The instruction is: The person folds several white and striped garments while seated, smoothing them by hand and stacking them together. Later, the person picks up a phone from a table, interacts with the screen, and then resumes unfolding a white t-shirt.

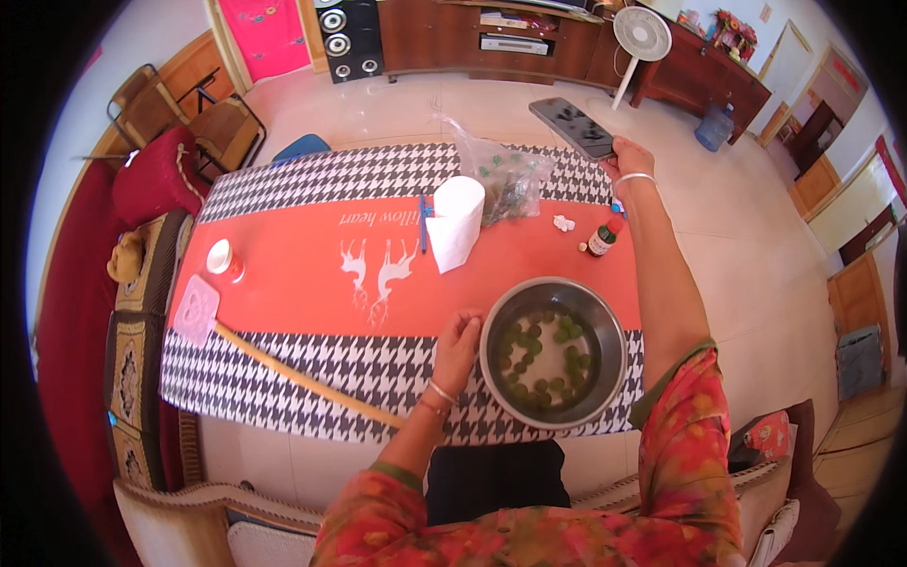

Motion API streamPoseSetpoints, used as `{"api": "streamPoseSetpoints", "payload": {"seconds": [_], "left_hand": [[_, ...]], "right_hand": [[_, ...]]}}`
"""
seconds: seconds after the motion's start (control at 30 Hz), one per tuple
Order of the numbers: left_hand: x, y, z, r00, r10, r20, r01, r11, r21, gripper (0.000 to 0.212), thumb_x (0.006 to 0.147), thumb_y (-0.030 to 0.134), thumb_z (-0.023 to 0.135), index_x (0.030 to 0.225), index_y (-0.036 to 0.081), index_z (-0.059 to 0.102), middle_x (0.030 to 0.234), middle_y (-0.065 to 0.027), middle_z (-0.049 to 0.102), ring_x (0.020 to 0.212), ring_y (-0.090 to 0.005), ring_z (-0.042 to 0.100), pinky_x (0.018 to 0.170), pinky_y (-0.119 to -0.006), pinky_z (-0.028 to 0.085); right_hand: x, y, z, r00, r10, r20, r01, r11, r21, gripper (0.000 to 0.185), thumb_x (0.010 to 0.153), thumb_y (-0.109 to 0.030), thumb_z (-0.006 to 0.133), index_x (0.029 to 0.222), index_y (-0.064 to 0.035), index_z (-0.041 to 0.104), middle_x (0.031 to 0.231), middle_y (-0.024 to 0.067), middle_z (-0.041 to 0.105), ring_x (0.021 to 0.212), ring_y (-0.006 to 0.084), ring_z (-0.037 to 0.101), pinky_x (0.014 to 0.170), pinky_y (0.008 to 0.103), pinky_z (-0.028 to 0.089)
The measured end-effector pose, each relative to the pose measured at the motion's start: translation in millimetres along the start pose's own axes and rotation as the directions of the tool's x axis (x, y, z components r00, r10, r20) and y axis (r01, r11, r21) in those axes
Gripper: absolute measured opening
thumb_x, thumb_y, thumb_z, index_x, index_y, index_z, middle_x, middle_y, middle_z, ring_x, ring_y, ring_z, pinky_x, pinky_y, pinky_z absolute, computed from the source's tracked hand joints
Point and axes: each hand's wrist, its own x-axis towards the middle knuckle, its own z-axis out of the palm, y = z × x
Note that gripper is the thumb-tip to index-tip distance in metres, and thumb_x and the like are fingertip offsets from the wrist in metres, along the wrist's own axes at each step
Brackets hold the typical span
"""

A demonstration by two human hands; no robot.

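Note:
My right hand holds a dark smartphone by its lower end, out past the table's far right corner. My left hand is at the left rim of a steel bowl, fingers curled; whether it grips the rim I cannot tell. Inside the bowl, several round green fruits sit in water. Beyond the bowl, a small dark bottle with a red cap stands near the right edge, with crumpled white bits to its left. A white paper roll stands at mid-table beside a blue pen.
A clear plastic bag lies behind the roll. On the left are a paper cup and a pink fly swatter, its yellow handle reaching the near edge. A white fan stands beyond the table, near a water jug.

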Motion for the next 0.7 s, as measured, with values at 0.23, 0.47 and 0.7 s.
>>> {"api": "streamPoseSetpoints", "payload": {"seconds": [0.23, 0.47, 0.7], "left_hand": [[-33, 71, -1, 0.994, 0.056, -0.091, -0.092, 0.883, -0.460, 0.038, 0.101, 0.035, 0.037, 0.121, 0.005, 0.049, 0.114, -0.0082, 0.059, 0.099, -0.0186, 0.059, 0.084, -0.033, 0.048], [-86, 96, -77, 0.988, 0.151, -0.044, -0.142, 0.739, -0.659, 0.054, 0.101, 0.047, 0.022, 0.130, 0.008, 0.044, 0.127, -0.0079, 0.055, 0.115, -0.0240, 0.054, 0.097, -0.041, 0.045], [-145, 87, -127, 0.999, 0.025, -0.040, -0.044, 0.796, -0.604, 0.055, 0.101, 0.047, 0.022, 0.130, 0.005, 0.044, 0.123, -0.0093, 0.056, 0.110, -0.0227, 0.057, 0.094, -0.038, 0.049]], "right_hand": [[-202, 4, 51, 0.934, 0.099, 0.343, -0.170, 0.968, 0.184, 0.024, 0.090, -0.006, 0.057, 0.114, -0.0060, 0.058, 0.088, -0.0001, 0.058, 0.064, 0.0093, 0.051, 0.061, 0.0284, 0.053], [-389, 119, 71, 0.808, 0.220, 0.546, -0.294, 0.955, 0.050, 0.036, 0.092, -0.011, 0.057, 0.128, -0.0064, 0.053, 0.094, -0.0025, 0.056, 0.082, 0.0078, 0.054, 0.068, 0.0253, 0.047], [-430, 143, 72, 0.605, 0.208, 0.769, -0.169, 0.977, -0.131, 0.046, 0.093, -0.010, 0.055, 0.138, -0.0101, 0.044, 0.084, -0.0014, 0.056, 0.072, 0.0048, 0.051, 0.059, 0.0214, 0.043]]}}
